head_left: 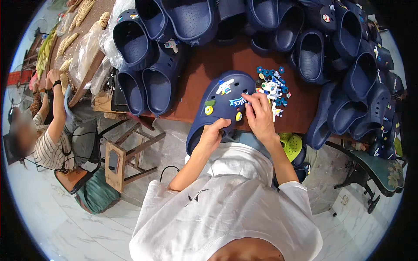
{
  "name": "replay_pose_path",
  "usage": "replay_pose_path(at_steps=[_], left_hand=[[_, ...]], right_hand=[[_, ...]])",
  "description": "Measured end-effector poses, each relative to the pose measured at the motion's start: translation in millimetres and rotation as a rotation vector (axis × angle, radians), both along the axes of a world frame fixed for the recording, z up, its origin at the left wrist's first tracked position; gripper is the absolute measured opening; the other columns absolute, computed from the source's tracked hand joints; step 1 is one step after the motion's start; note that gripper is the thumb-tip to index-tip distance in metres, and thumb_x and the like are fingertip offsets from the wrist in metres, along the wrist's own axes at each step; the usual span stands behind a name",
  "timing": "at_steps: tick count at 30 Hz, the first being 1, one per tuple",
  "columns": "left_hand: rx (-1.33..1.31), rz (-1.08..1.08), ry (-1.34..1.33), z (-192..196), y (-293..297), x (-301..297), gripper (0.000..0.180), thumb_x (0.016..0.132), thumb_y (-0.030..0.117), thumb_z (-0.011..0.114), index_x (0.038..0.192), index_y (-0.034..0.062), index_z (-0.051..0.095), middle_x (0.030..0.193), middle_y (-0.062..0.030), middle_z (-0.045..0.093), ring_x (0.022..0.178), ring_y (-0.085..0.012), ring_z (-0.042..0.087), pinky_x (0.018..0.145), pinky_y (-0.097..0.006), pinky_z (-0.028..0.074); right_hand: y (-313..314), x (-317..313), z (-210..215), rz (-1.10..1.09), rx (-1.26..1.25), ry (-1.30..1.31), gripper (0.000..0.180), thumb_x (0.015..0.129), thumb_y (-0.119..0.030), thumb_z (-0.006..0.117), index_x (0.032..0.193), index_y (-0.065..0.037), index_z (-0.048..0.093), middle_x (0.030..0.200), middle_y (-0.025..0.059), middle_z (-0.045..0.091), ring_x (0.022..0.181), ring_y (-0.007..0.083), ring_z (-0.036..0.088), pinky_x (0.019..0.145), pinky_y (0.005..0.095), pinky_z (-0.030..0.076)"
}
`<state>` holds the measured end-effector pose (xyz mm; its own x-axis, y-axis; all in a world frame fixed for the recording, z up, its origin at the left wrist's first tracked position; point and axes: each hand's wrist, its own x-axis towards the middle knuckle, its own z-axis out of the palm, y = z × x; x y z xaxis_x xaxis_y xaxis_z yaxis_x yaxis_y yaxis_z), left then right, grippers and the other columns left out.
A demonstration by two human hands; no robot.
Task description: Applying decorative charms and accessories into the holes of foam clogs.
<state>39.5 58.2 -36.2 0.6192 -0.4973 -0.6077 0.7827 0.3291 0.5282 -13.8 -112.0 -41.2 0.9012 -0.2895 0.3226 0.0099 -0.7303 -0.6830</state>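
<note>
A navy blue foam clog (pixel 216 104) is tilted over the front edge of the brown table, its toe pointing away from me. My left hand (pixel 213 134) grips its near side, thumb on top and the other fingers hidden. Closed at the fingertips, my right hand (pixel 260 114) presses on a blue banner-shaped shoe charm (pixel 237 102) on the clog's upper. The upper also bears a white cartoon charm (pixel 225 86), a round yellow charm (pixel 208 110), a green charm (pixel 210 103) and another yellow one (pixel 238 116). Just beyond my right hand lies a pile of loose charms (pixel 272 89).
Many navy clogs (pixel 191 19) ring the brown table (pixel 300 117) at the back and both sides. Below its edge sits a lime green clog (pixel 291 145). A wooden stool (pixel 115 167) stands at left, near another seated person (pixel 50 143). A green-topped chair (pixel 376 169) is at right.
</note>
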Motion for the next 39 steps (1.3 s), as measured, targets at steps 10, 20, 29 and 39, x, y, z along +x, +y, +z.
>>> replay_pose_path(at_steps=[10,20,29,39], left_hand=[[0.002,-0.032,-0.042,-15.1,4.4,-4.4,0.036,0.077,-0.001,0.066,0.113,0.0005,0.060,0.108,-0.0046,0.064,0.098,-0.0160,0.061,0.090,-0.029,0.047],[-0.001,-0.012,-0.048,-11.9,0.6,-3.3,0.042,0.077,-0.002,0.064,0.119,0.0004,0.056,0.111,-0.0045,0.061,0.102,-0.0149,0.059,0.092,-0.029,0.046],[0.029,-0.057,-0.125,-15.4,1.2,-10.8,0.040,0.078,-0.001,0.063,0.118,-0.0002,0.057,0.111,-0.0056,0.062,0.101,-0.0160,0.060,0.091,-0.030,0.047],[0.135,-0.130,-0.210,-16.7,2.2,-20.2,0.042,0.080,0.002,0.064,0.121,0.0008,0.056,0.112,-0.0049,0.060,0.100,-0.0156,0.058,0.089,-0.030,0.045]], right_hand=[[-14.2,23.0,16.7,-0.081,0.199,-0.070,0.014,0.086,-0.005,0.067,0.099,-0.003,0.068,0.100,0.0119,0.063,0.090,0.0297,0.063,0.079,0.0367,0.051],[-16.4,50.9,11.7,0.103,-0.076,-0.125,0.015,0.081,-0.005,0.070,0.095,-0.005,0.071,0.099,0.0081,0.065,0.092,0.0286,0.060,0.081,0.0385,0.049],[-27.5,58.8,25.1,0.092,0.169,0.062,0.014,0.081,-0.009,0.070,0.094,-0.004,0.070,0.093,0.0093,0.065,0.092,0.0292,0.060,0.085,0.0374,0.046],[-56.6,63.9,16.6,0.163,0.490,0.357,0.051,0.076,-0.014,0.079,0.123,-0.009,0.059,0.115,0.0089,0.051,0.110,0.0204,0.053,0.097,0.0311,0.043]])
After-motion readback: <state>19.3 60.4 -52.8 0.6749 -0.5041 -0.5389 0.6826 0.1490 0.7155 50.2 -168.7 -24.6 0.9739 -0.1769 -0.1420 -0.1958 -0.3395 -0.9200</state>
